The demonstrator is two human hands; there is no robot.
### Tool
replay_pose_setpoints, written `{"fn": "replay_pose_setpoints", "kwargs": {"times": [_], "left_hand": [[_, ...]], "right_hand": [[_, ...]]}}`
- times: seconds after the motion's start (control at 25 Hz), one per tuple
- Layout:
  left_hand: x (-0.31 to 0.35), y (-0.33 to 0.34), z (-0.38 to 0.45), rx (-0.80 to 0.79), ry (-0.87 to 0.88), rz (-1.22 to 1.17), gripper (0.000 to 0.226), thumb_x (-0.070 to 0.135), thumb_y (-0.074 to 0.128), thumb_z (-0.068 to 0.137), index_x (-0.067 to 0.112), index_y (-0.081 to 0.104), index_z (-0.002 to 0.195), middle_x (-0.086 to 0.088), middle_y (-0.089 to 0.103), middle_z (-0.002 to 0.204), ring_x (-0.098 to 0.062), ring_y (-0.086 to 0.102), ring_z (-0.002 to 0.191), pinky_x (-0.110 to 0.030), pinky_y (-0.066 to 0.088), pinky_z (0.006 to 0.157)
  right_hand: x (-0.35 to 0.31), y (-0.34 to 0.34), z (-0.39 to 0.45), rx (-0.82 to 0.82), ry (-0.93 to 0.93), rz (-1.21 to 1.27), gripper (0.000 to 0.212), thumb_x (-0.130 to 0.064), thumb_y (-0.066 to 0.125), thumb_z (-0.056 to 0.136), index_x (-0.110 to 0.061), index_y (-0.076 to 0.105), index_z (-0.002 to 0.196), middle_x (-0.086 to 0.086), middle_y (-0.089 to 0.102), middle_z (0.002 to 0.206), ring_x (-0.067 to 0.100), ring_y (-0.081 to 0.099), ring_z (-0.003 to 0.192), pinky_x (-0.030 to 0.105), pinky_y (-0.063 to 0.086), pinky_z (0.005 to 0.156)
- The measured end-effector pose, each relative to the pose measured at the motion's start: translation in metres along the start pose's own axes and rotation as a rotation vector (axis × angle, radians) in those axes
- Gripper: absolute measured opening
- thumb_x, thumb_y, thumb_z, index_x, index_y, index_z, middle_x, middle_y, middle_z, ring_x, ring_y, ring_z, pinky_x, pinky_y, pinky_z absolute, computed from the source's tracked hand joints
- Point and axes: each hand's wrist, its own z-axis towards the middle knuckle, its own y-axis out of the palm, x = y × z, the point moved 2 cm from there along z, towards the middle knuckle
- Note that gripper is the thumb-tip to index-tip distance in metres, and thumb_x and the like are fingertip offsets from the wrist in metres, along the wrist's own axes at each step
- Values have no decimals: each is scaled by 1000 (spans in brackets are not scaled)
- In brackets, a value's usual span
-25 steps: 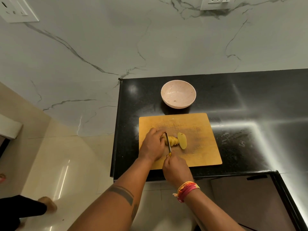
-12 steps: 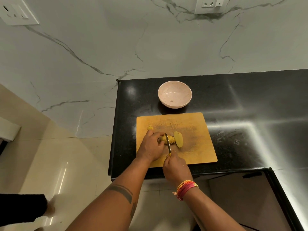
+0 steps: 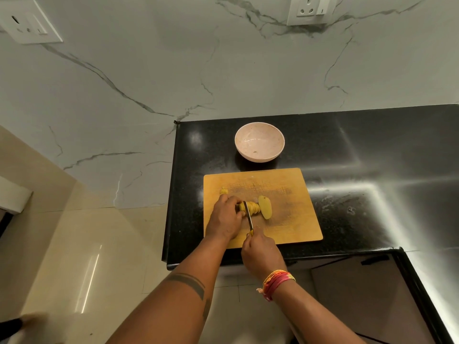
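Note:
A wooden cutting board (image 3: 285, 184) lies on the black counter. On it sits a yellow peeled potato piece (image 3: 241, 207), partly sliced, with cut slices (image 3: 253, 208) leaning beside it and a larger half (image 3: 265, 207) to their right. My left hand (image 3: 224, 219) grips the uncut end of the piece. My right hand (image 3: 262, 253) holds a knife (image 3: 248, 216) by its yellow handle, the blade standing in the potato just right of my left fingers. A small yellow scrap (image 3: 223, 191) lies near the board's left edge.
A pale pink bowl (image 3: 259, 141) stands behind the board. The black counter (image 3: 372, 157) stretches to the right and ends at the left just past the board. A marble wall with power sockets (image 3: 311, 9) rises behind. Someone's foot (image 3: 29, 321) is on the tiled floor, lower left.
The blade has shifted slightly left along the potato, with more slices to its right. My left fingers drew back, uncovering the scrap. The foot at lower left moved.

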Motion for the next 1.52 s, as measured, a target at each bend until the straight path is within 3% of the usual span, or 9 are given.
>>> {"fn": "replay_pose_setpoints", "kwargs": {"times": [0.2,0.4,0.64,0.84,1.08,1.2,1.52], "left_hand": [[-10,-10,-11,49,-24,-96,35,26,71,93,26,63,128,6,53,122,-10,58,101,-28,53,92],[-32,-15,-30,53,-79,-24,33,31,71,93,24,64,125,5,51,120,-10,54,105,-27,49,89],[-33,-16,-36,32,3,22,44,33,67,97,26,58,140,5,48,123,-13,51,113,-31,50,96],[-32,-16,-32,33,22,35,41,30,63,99,21,59,139,3,52,127,-15,52,117,-33,48,100],[-33,-16,-29,22,25,36,40,28,62,100,21,60,140,3,53,125,-14,54,111,-31,49,96],[-32,-15,-31,40,23,54,36,26,60,101,20,63,137,3,53,124,-14,54,110,-28,48,94],[-27,-17,-30,51,9,48,32,24,60,101,20,67,132,2,56,121,-15,56,109,-32,52,95]], "right_hand": [[2,1,0,-19,-14,-13,15,-24,35,105,-17,48,105,5,61,85,19,60,70,28,36,51],[4,12,-9,-69,-39,-67,14,-26,35,107,-17,46,104,2,60,82,16,58,68,29,37,52],[2,22,-11,-71,-56,-89,13,-25,34,106,-17,45,103,6,62,85,21,59,71,31,37,53],[-6,27,-7,-57,-77,-100,10,-18,36,103,-14,45,106,5,58,80,23,59,68,34,43,56],[-14,30,0,-51,-66,-109,30,-16,36,100,-8,45,127,14,66,92,30,65,76,37,49,60],[-15,30,2,-76,-64,-120,29,-15,36,99,-9,46,125,15,67,94,31,65,78,42,56,66],[-21,31,7,-114,-67,-135,32,-10,40,95,-6,45,126,14,61,92,30,60,78,37,49,66]]}}
